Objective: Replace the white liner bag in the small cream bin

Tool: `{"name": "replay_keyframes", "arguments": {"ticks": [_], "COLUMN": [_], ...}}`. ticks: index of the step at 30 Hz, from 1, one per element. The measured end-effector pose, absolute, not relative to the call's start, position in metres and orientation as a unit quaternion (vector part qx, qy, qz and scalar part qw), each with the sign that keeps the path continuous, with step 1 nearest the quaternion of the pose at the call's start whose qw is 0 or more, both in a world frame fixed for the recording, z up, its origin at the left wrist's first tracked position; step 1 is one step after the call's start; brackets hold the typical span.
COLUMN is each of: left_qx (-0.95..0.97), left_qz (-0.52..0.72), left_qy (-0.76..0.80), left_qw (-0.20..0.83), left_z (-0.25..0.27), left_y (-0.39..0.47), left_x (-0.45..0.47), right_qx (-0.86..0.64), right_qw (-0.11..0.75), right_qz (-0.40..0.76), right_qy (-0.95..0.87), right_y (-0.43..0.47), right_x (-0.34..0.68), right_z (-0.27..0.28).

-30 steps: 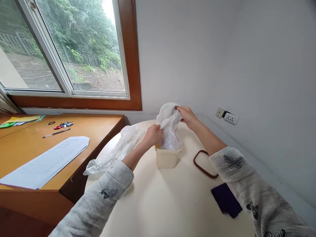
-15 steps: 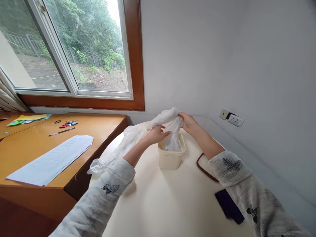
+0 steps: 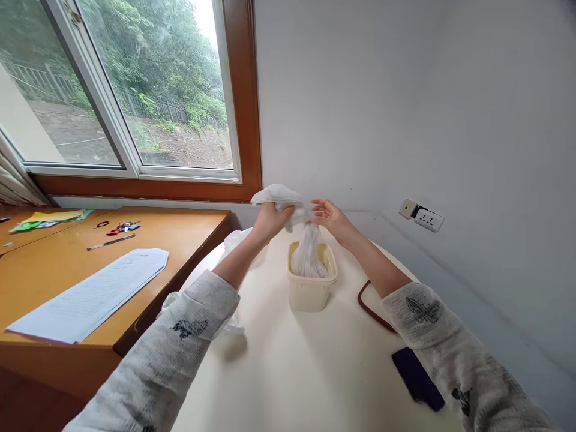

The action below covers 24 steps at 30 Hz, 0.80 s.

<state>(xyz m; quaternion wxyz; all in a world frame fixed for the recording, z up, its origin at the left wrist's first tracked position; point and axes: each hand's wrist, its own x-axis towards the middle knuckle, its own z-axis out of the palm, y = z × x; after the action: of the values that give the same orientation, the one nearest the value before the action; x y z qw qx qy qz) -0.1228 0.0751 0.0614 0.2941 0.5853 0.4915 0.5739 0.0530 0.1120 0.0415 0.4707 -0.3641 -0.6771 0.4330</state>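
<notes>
A thin white plastic bag (image 3: 309, 249) rises out of a cream plastic tub (image 3: 310, 295) on the white table. My left hand (image 3: 272, 222) is closed around a bunched upper part of the bag, above and left of the tub. My right hand (image 3: 335, 221) is just to the right of the bag, its fingers stretched apart; whether the fingertips touch the plastic I cannot tell. More white plastic (image 3: 236, 240) lies on the table's left side, partly hidden behind my left forearm.
A brown loop-shaped handle (image 3: 373, 309) and a dark purple cloth (image 3: 417, 379) lie to the right, near my right sleeve. On the wooden desk (image 3: 198, 225) at left are paper sheets (image 3: 94, 294), a pen (image 3: 111, 242) and keys (image 3: 123, 228). The wall stands behind the table.
My left hand has risen and moved slightly left, closing on the bag's bunched top. My right hand has let go, its fingers spreading. The bag in the tub is gathered narrower.
</notes>
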Motion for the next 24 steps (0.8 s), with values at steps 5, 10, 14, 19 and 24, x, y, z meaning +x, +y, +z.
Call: {"name": "replay_keyframes", "arguments": {"ticks": [5,10,14,19,24], "left_qx": [0.563,0.523,0.485,0.51,0.619], "left_qz": [0.548,0.569,0.575,0.509,0.453], "left_qy": [0.468,0.367,0.366,0.426,0.447], "left_qw": [0.404,0.518,0.548,0.547,0.461], "left_z": [0.082,0.093,0.089,0.085,0.084], "left_y": [0.065,0.062,0.067,0.063,0.06], "left_x": [-0.117,-0.13,-0.142,-0.139,-0.137], "right_qx": [-0.293,-0.291,-0.262,-0.23,-0.24], "right_qw": [0.494,0.543,0.555,0.461,0.421], "right_qz": [0.385,0.467,0.537,0.622,0.632], "right_qy": [-0.722,-0.635,-0.579,-0.59,-0.605], "right_y": [0.093,0.099,0.107,0.102,0.099], "right_x": [0.038,0.037,0.044,0.047,0.049], "right_z": [0.058,0.057,0.055,0.057,0.059]}}
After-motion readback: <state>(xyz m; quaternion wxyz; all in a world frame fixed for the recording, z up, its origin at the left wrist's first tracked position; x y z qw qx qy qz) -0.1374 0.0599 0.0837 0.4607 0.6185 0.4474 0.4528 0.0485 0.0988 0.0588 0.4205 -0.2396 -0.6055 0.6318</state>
